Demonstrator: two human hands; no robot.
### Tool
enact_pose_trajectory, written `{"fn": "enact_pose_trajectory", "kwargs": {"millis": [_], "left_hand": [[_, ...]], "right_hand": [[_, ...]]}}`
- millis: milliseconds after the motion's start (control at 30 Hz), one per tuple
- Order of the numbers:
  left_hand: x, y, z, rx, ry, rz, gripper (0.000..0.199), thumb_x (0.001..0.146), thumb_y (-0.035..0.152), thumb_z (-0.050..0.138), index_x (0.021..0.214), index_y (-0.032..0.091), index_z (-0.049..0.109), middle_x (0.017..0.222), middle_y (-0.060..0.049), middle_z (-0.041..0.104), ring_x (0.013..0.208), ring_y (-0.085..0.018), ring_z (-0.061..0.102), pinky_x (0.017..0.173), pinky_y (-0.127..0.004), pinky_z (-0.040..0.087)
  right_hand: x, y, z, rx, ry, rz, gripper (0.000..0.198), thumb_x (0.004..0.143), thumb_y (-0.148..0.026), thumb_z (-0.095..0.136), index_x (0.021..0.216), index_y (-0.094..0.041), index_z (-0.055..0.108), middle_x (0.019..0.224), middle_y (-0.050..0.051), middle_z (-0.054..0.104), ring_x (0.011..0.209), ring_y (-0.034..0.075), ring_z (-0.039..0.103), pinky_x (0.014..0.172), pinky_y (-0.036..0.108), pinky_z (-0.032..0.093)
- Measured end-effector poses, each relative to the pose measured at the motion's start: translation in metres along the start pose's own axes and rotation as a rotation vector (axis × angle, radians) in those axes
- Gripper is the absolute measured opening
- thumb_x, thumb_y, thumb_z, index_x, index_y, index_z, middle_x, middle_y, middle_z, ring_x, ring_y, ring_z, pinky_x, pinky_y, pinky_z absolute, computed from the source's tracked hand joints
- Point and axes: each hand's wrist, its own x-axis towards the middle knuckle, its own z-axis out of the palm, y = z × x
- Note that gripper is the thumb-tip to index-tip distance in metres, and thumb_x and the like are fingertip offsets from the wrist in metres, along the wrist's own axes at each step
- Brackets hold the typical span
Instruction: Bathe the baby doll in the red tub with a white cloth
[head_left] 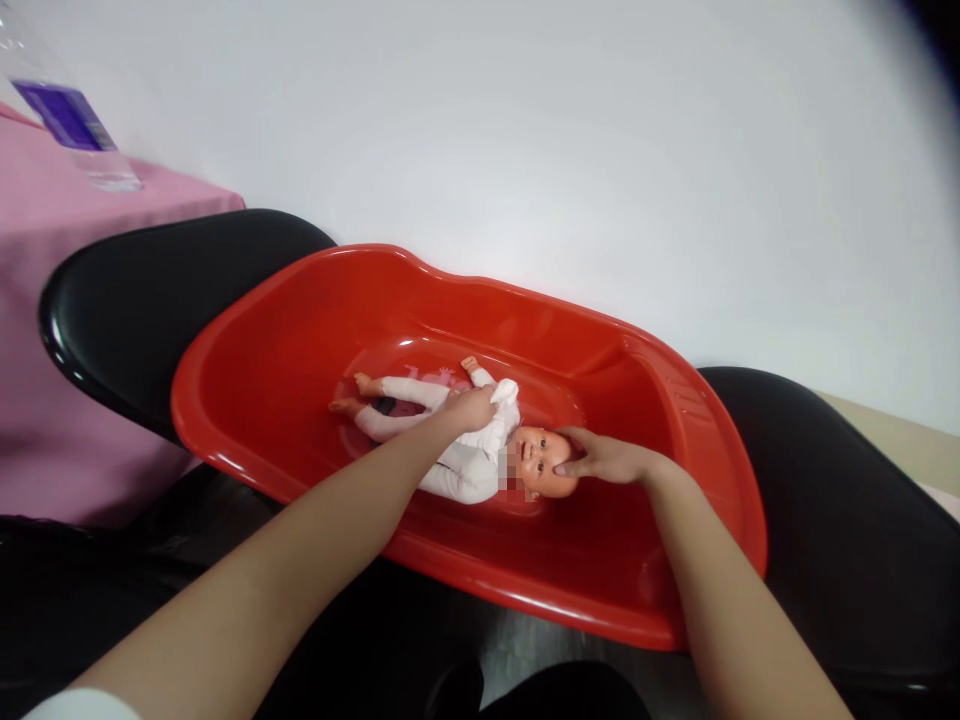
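A baby doll [461, 460] with a white cloth body lies on its back in a red baby bathtub [255, 370], its head toward the right. My left hand [474, 410] is closed over the doll's chest on a bunched white cloth [505, 398]. Whether that cloth is loose or part of the doll's clothing I cannot tell. At the doll's head, my right hand [600, 457] curves around the crown. Its thumb rests on the forehead and the other fingers reach around the far side, partly hidden.
Black chair seats [165, 290] support or flank the tub at left and, similarly, a dark seat [855, 500] at right. A pink-covered table [176, 195] with a clear bottle [71, 115] stands at far left. The white wall [525, 130] rises behind the tub.
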Motion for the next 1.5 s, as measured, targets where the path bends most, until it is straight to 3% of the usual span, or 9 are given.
{"fn": "enact_pose_trajectory", "kwargs": {"millis": [533,1233,1500], "left_hand": [[0.001,-0.004,0.004,-0.032,0.019,0.024,0.04,0.096,0.041,0.031,0.13,0.023,0.041,0.128,-0.012,0.06,0.109,-0.027,0.056,0.1,-0.047,0.037],[0.0,0.002,-0.004,-0.04,0.005,-0.008,0.046,0.091,0.041,0.036,0.131,0.02,0.044,0.129,-0.015,0.058,0.115,-0.033,0.053,0.099,-0.052,0.037],[0.001,0.003,-0.003,-0.035,-0.029,-0.015,0.048,0.091,0.041,0.035,0.133,0.019,0.041,0.13,-0.016,0.057,0.119,-0.033,0.052,0.099,-0.049,0.037]], "right_hand": [[-0.001,-0.004,0.001,0.003,-0.001,0.009,0.083,0.069,-0.052,0.072,0.14,-0.024,0.039,0.14,0.007,0.049,0.126,0.027,0.048,0.11,0.039,0.037],[-0.002,-0.006,0.002,0.021,-0.018,-0.01,0.075,0.072,-0.052,0.07,0.137,-0.026,0.042,0.137,0.005,0.052,0.123,0.026,0.051,0.107,0.038,0.041],[-0.001,-0.003,0.002,-0.029,0.01,0.062,0.084,0.068,-0.056,0.071,0.14,-0.028,0.038,0.138,0.006,0.05,0.125,0.03,0.049,0.109,0.043,0.039]]}}
